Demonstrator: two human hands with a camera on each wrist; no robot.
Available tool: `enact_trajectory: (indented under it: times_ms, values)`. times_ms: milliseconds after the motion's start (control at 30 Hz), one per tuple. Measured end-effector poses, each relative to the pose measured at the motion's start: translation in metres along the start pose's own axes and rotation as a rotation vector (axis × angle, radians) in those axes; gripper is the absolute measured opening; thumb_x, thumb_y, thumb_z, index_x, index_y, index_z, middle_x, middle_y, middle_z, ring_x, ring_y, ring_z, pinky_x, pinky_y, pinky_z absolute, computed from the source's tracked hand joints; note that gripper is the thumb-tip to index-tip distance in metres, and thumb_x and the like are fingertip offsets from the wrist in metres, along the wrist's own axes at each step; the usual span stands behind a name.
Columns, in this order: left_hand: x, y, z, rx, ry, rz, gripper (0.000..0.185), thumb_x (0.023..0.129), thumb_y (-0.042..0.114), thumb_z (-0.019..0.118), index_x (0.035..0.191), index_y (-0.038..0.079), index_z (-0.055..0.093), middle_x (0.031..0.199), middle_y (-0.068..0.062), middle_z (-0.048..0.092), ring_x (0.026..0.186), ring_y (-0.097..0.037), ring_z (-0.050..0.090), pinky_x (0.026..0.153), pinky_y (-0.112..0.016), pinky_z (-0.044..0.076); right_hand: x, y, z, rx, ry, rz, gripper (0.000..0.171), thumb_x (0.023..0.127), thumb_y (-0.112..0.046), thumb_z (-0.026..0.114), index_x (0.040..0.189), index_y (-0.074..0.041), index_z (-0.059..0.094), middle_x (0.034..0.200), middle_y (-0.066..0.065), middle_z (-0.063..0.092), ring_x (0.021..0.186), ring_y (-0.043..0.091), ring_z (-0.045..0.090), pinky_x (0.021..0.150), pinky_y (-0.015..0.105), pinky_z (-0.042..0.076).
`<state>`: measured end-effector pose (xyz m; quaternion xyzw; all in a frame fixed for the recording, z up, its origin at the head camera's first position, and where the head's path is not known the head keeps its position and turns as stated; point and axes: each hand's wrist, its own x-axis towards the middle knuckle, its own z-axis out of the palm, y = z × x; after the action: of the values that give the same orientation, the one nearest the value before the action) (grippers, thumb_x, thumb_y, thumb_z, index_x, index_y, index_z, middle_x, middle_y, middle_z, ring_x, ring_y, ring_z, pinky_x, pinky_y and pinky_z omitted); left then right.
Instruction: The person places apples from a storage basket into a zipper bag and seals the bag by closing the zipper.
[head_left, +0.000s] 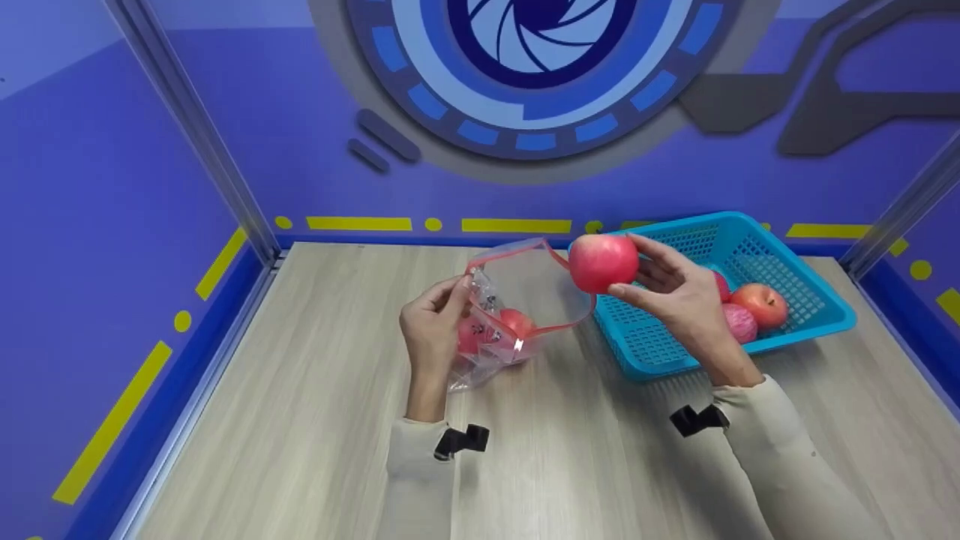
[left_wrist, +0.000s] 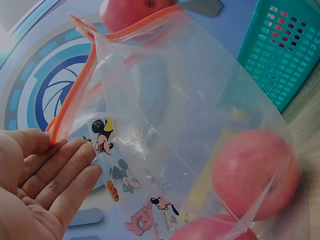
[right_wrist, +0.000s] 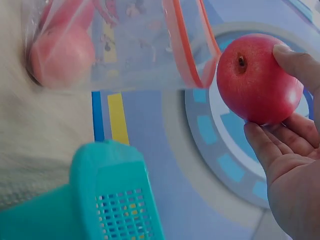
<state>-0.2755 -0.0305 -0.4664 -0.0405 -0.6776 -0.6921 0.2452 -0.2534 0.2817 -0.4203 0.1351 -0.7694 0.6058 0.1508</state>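
Note:
My left hand (head_left: 435, 326) pinches the orange-red zip edge of a clear plastic bag (left_wrist: 165, 100) printed with cartoon figures. The bag's mouth gapes toward the right, and two red apples (left_wrist: 256, 175) lie in its bottom, seen through the film. In my right hand (head_left: 679, 296) a red apple (head_left: 602, 262) is held between thumb and fingers, right at the bag's rim and above the left edge of a blue basket (head_left: 637, 367). The right wrist view shows this apple's stem end (right_wrist: 241, 61) facing the bag.
Several apples (head_left: 759, 306) sit in the basket, which stands at the right rear of the wooden table (head_left: 315, 420). Behind the table rises a blue printed panel (head_left: 285, 135), with a metal post (head_left: 199, 127) at the left rear corner.

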Motion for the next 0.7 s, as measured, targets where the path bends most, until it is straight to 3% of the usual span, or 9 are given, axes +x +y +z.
enact_trajectory:
  times_ms: [300, 700]
  values:
    - [-0.001, 0.003, 0.0, -0.014, -0.004, -0.007, 0.015, 0.098, 0.014, 0.08, 0.105, 0.002, 0.083, 0.087, -0.008, 0.079, 0.073, -0.024, 0.071, 0.067, -0.03, 0.061, -0.005, 0.003, 0.012, -0.046, -0.066, -0.002, 0.073, 0.089, -0.009, 0.088, 0.154, -0.01, 0.056, 0.144, 0.006, 0.065, 0.126, 0.022, 0.066, 0.092, 0.029, 0.059]
    - [0.0, 0.001, -0.001, -0.019, -0.013, 0.003, 0.014, 0.098, 0.014, 0.079, 0.103, 0.001, 0.083, 0.083, -0.008, 0.077, 0.071, -0.02, 0.069, 0.066, -0.025, 0.058, -0.002, 0.011, 0.032, -0.085, -0.052, -0.055, 0.075, 0.086, -0.01, 0.091, 0.152, -0.007, 0.057, 0.143, 0.008, 0.066, 0.129, 0.027, 0.065, 0.096, 0.025, 0.056]
